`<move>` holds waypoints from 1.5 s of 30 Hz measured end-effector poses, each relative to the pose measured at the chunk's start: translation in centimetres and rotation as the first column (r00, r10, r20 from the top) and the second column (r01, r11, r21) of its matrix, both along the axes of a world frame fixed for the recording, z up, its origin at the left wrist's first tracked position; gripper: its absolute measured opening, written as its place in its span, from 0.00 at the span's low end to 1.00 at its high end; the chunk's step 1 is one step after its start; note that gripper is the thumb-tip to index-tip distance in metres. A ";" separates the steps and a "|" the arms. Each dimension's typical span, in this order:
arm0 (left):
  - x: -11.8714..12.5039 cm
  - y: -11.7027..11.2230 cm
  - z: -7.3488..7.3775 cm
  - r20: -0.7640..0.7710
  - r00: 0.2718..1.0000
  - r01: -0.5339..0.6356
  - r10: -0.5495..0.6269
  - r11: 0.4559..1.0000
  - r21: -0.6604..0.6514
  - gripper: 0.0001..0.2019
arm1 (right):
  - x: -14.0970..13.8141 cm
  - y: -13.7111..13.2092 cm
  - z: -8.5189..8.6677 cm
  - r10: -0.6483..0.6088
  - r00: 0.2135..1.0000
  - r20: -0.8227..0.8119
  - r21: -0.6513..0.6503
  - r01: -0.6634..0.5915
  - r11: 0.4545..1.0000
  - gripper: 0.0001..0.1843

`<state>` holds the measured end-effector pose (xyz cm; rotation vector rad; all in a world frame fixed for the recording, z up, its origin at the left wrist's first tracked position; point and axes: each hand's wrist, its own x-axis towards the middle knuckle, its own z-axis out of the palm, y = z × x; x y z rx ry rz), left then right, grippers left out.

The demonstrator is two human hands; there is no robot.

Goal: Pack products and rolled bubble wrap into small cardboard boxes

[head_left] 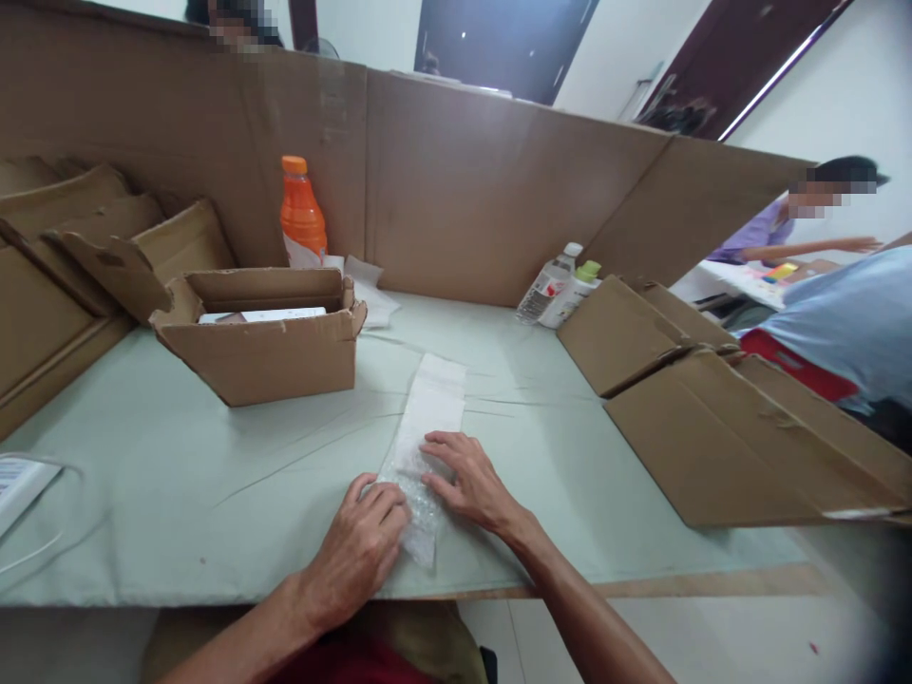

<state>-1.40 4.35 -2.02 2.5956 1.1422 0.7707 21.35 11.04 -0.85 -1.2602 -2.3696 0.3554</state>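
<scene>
A long strip of bubble wrap [423,518] lies on the pale green tabletop in front of me, with its flatter whitish end [438,385] pointing away. My left hand [371,532] is at its left edge near the table's front, the fingers curled down and closed on the wrap. My right hand [474,480] rests on the right side of the strip, its fingers apart and stretched over the wrap. Whether anything lies inside the wrap, I cannot tell.
An open cardboard box [292,356] with white flat items stands left of centre, an orange bottle [303,214] behind it. Cardboard boxes [741,432] line the right side; folded cardboard [49,285] leans left. Two bottles [548,285] stand at the back. A white power strip [21,484] lies left.
</scene>
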 end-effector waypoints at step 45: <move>-0.5 6.7 0.5 0.129 0.991 0.058 -0.043 0.991 -0.118 0.21 | -0.7 -2.3 0.1 -0.044 0.999 -0.017 0.053 0.045 0.998 0.08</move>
